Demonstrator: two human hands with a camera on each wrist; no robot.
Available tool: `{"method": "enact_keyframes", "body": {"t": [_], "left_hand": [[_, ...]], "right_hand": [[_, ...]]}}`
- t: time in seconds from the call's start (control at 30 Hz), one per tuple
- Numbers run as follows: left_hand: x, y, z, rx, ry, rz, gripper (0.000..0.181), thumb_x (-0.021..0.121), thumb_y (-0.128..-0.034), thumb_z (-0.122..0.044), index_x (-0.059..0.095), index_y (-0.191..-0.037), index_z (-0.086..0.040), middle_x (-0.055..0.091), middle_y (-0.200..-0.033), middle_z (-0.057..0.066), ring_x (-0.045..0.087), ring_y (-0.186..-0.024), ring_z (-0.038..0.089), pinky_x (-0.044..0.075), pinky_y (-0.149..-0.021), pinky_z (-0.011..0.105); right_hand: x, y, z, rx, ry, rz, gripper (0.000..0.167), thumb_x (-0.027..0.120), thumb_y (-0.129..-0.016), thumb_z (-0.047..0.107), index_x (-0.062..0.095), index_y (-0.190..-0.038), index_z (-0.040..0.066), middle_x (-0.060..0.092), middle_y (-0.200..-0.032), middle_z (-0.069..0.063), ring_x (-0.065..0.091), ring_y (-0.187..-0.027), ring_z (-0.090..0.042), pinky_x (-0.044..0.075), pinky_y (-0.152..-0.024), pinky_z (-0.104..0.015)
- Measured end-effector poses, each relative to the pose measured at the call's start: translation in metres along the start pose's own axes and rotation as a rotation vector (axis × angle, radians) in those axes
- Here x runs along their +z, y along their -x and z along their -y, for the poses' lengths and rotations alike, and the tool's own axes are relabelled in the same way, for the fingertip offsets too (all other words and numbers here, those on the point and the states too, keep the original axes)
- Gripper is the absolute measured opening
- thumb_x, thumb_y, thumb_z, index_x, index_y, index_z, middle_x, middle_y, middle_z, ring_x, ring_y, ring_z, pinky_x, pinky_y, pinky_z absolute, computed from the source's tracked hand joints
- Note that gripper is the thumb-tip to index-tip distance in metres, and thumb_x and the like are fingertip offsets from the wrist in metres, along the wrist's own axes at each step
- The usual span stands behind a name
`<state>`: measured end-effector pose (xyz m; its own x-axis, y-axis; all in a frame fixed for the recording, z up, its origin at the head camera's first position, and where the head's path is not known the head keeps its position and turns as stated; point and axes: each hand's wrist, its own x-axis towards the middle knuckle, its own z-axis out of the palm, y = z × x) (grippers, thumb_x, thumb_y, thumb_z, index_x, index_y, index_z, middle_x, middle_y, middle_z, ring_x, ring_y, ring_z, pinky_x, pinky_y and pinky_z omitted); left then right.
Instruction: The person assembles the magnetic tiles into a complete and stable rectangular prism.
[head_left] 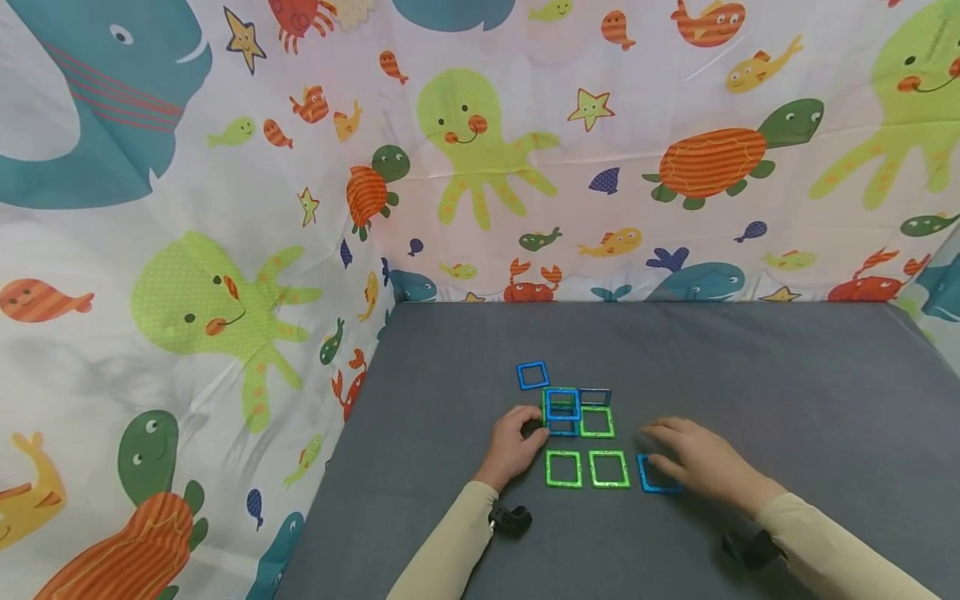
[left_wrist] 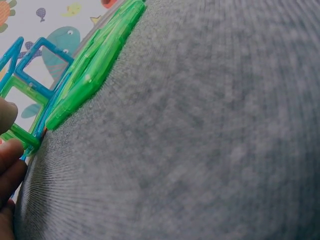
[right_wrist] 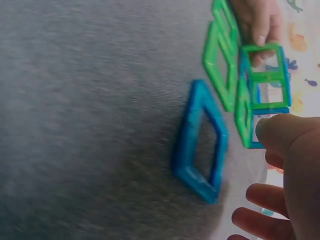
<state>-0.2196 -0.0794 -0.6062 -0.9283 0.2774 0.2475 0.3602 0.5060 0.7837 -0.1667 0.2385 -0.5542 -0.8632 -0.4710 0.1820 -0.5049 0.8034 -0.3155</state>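
A small box-like structure of square magnetic tiles (head_left: 562, 417), blue and green with hollow middles, stands on the table. My left hand (head_left: 515, 446) holds its left side with bent thumb and fingers; only the fingertips (left_wrist: 10, 154) show in the left wrist view. A flat green magnetic tile (head_left: 597, 435) adjoins the structure on the right. My right hand (head_left: 705, 465), slightly blurred, hovers with spread fingers over a loose blue magnetic tile (right_wrist: 187, 135) and holds nothing. Between structure and sleeves lie two loose green tiles, a left one (head_left: 564, 485) and a right one (head_left: 610, 485).
Another loose blue tile (head_left: 534, 387) lies behind the structure, to its left. Dark grey cloth covers the table (head_left: 787, 367). A curtain (head_left: 525, 250) printed with sea animals hangs along the back and left edges. Each wrist wears a black camera band (head_left: 512, 521).
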Motion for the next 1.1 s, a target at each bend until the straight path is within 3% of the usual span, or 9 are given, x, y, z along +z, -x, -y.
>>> {"method": "enact_keyframes", "body": {"t": [0.2, 0.53, 1.1], "left_hand": [[0.002, -0.001, 0.001, -0.035, 0.002, 0.007, 0.017, 0.068, -0.095, -0.015, 0.072, -0.111, -0.012, 0.071, -0.121, 0.005, 0.066, -0.112, 0.021, 0.054, -0.099, 0.039], [0.003, -0.001, 0.004, 0.006, 0.0, -0.008, 0.016, 0.068, -0.0947, -0.015, 0.072, -0.11, -0.011, 0.071, -0.119, 0.007, 0.067, -0.11, 0.023, 0.054, -0.096, 0.04], [0.002, -0.001, 0.001, -0.013, -0.006, -0.002, 0.017, 0.069, -0.0944, -0.016, 0.072, -0.11, -0.011, 0.071, -0.119, 0.006, 0.067, -0.112, 0.022, 0.053, -0.098, 0.04]], "right_hand": [[0.009, 0.009, -0.002, -0.025, 0.002, 0.017, 0.039, 0.079, -0.088, 0.028, 0.071, -0.123, 0.013, 0.07, -0.12, -0.009, 0.068, -0.11, -0.032, 0.057, -0.087, -0.051], [0.015, 0.021, 0.0, -0.11, 0.038, 0.013, 0.051, 0.086, -0.08, 0.032, 0.071, -0.125, 0.015, 0.068, -0.124, -0.011, 0.065, -0.11, -0.031, 0.058, -0.083, -0.048], [0.021, 0.019, 0.003, -0.13, 0.09, -0.044, 0.036, 0.086, -0.08, 0.027, 0.076, -0.114, 0.019, 0.071, -0.115, -0.003, 0.065, -0.104, -0.025, 0.058, -0.078, -0.042]]}}
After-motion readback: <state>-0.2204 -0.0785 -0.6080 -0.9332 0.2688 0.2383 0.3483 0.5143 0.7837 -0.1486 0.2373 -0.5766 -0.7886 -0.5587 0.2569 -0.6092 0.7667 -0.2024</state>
